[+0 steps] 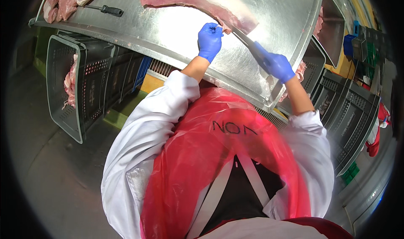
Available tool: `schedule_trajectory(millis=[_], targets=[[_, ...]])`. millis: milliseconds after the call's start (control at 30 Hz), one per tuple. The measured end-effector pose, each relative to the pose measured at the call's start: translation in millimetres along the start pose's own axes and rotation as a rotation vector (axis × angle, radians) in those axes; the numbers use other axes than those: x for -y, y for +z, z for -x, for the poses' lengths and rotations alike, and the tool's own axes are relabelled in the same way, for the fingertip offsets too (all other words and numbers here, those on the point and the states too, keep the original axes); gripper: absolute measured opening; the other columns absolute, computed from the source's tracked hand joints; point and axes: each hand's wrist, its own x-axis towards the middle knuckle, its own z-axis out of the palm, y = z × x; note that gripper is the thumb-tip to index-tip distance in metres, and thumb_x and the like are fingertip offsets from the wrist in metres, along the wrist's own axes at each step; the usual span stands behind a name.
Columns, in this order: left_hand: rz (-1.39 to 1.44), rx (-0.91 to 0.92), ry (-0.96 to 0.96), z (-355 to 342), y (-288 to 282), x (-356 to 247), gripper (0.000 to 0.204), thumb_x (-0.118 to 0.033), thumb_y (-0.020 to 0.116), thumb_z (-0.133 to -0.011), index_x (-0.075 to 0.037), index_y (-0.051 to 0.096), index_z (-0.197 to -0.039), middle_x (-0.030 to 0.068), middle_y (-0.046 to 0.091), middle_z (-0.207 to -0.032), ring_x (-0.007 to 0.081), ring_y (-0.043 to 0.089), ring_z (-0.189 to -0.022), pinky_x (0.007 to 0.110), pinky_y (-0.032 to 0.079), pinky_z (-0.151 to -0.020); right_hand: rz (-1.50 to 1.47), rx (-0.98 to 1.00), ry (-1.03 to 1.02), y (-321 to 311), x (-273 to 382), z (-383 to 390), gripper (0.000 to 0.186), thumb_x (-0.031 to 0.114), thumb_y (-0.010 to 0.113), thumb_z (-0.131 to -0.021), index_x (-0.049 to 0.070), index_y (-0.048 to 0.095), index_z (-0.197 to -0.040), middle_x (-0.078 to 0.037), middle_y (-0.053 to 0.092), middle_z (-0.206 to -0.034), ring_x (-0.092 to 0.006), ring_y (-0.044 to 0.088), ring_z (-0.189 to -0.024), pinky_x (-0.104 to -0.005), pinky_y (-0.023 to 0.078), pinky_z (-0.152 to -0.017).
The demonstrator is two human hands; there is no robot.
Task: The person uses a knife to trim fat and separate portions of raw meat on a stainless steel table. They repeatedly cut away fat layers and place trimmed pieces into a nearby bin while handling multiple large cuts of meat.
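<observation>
A long slab of meat (198, 2), pale fat on one side and pink flesh along the near edge, lies across the far middle of the steel table (176, 39). My left hand (209, 41), in a blue glove, pinches a small flap of meat (225, 28) at the slab's near edge. In my blue-gloved right hand (278, 67) is a knife (244, 39), its blade pointing up and left. The blade's tip meets the slab beside the flap, close to my left fingers. The knife's handle is mostly hidden inside my right hand.
Larger meat pieces (67, 3) lie at the table's far left, beside a black-handled tool (111, 10). A grey crate (80, 50) with meat inside stands below the left edge. More dark crates (343, 113) stand at the right, and another grey bin (334, 37) holds meat.
</observation>
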Motion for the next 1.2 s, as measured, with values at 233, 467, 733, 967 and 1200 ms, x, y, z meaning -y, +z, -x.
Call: schedule_trajectory(millis=[233,467,733,967,1200], targets=[[0.016,0.077,-0.042,8.7,-2.6,-19.6,0.011,-0.007,0.067,-0.095,0.001,0.061,-0.097,0.0059,0.066,-0.083,0.0132,0.067,-0.071,0.026,0.054,-0.064,0.17,-0.266,-0.076,-19.8,67.7,-90.8,0.061,0.034,0.058,-0.099,0.04,0.034,-0.155,-0.013,0.068,-0.072,-0.0325,0.067,-0.058,-0.0447,0.054,-0.054],[0.032,0.009,-0.065,3.3,-16.5,-11.5,0.009,-0.006,0.065,-0.095,0.0,0.062,-0.101,0.0077,0.066,-0.084,0.0139,0.065,-0.068,0.028,0.052,-0.057,0.284,0.099,0.021,-24.3,13.6,-14.3,0.066,0.031,0.055,-0.099,0.042,0.026,-0.157,-0.014,0.069,-0.079,-0.0333,0.067,-0.061,-0.0449,0.054,-0.055],[-0.019,0.023,0.157,9.9,-76.0,-110.7,0.01,-0.009,0.066,-0.097,-0.002,0.064,-0.104,0.0073,0.066,-0.089,0.0141,0.066,-0.081,0.028,0.055,-0.074,-0.277,-0.204,0.076,-23.6,9.2,45.8,0.077,0.001,0.062,-0.092,0.028,0.034,-0.158,-0.019,0.072,-0.103,-0.0339,0.072,-0.08,-0.0411,0.057,-0.075],[-1.215,-0.383,0.727,-18.8,-340.0,-294.0,0.008,-0.001,0.066,-0.091,-0.001,0.07,-0.098,0.0106,0.069,-0.098,0.0202,0.065,-0.089,0.032,0.053,-0.081,-1.044,-0.607,0.496,32.8,67.6,1.4,0.079,0.001,0.056,-0.097,0.024,0.019,-0.163,-0.007,0.067,-0.091,-0.0108,0.062,-0.071,-0.0271,0.055,-0.064],[-2.04,-0.545,0.456,-61.1,-473.6,-352.3,0.032,-0.029,0.072,-0.087,0.002,0.073,-0.096,0.0202,0.071,-0.084,0.0405,0.066,-0.081,0.047,0.055,-0.078,-1.417,-0.79,0.718,68.1,50.5,-43.3,0.084,0.0,0.054,-0.097,0.026,0.011,-0.164,-0.009,0.063,-0.083,-0.013,0.059,-0.06,-0.028,0.049,-0.045]])
